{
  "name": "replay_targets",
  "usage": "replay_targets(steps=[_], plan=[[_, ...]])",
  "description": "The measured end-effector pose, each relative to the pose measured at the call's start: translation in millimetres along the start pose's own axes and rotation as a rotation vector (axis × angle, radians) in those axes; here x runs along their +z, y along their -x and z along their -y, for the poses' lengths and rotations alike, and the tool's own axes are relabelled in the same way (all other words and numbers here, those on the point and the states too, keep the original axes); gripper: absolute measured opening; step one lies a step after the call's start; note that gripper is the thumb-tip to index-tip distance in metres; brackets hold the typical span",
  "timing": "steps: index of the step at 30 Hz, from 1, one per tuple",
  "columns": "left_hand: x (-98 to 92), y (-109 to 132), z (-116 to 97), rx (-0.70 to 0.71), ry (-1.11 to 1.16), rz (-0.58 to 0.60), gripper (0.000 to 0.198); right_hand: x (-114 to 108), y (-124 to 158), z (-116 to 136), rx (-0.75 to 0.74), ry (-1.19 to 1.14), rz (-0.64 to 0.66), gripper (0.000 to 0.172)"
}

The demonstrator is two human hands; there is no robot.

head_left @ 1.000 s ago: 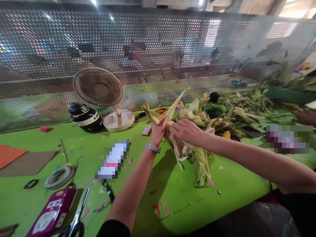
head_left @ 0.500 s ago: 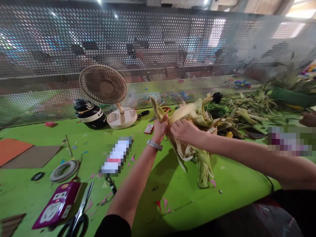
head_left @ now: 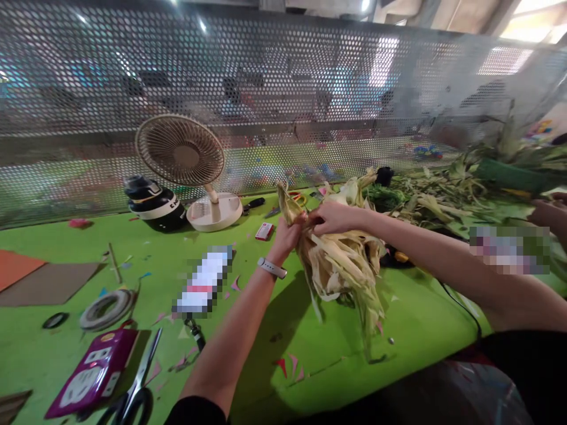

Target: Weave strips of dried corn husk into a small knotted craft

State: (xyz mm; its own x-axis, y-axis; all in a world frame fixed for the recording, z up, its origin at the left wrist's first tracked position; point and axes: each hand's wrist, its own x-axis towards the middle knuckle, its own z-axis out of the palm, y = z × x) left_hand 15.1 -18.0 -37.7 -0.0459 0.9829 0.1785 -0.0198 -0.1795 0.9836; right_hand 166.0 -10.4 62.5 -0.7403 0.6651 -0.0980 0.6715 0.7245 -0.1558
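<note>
A bundle of pale corn husks (head_left: 341,265) hangs just over the green table, its long strips fanning down to the right. My left hand (head_left: 290,230), with a grey band on its wrist, is closed around the gathered upper end of the bundle; a curled husk tip sticks up above the fist. Close beside it, my right hand (head_left: 328,217) has bent fingers pressed onto the husks near the same gathered spot. What exactly its fingertips pinch is partly hidden. More loose husks (head_left: 438,206) lie heaped behind my right forearm.
On the green table (head_left: 248,348) are scissors (head_left: 139,378), a purple packet (head_left: 95,372), a tape roll (head_left: 107,308), a phone (head_left: 204,280) and a small red-white box (head_left: 264,231). A fan (head_left: 215,212) and black bottle (head_left: 157,203) stand by the perforated screen (head_left: 283,106). Another person's hand (head_left: 549,212) is at right.
My right hand has shifted up, closer to my left fist. The pale husk that stretched across above it has come down, and the strips now hang lower over the bundle.
</note>
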Motion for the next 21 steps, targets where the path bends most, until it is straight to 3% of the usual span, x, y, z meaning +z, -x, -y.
replay_targets(steps=[3,8,17,21], plan=[[-3.9,0,6,0.074,-0.041,0.06,0.028,3,1,-19,-0.102,-0.286,0.12,0.027],[-3.6,0,9,0.043,-0.053,0.067,0.037,8,0,-39,0.0,-0.582,0.198,0.034],[-9.0,5,5,-0.022,-0.041,0.063,0.038,0,5,-28,-0.057,-0.649,0.334,0.033],[-10.8,3,7,-0.053,-0.008,0.031,0.038,-3,16,-20,-0.104,-0.417,0.196,0.035]])
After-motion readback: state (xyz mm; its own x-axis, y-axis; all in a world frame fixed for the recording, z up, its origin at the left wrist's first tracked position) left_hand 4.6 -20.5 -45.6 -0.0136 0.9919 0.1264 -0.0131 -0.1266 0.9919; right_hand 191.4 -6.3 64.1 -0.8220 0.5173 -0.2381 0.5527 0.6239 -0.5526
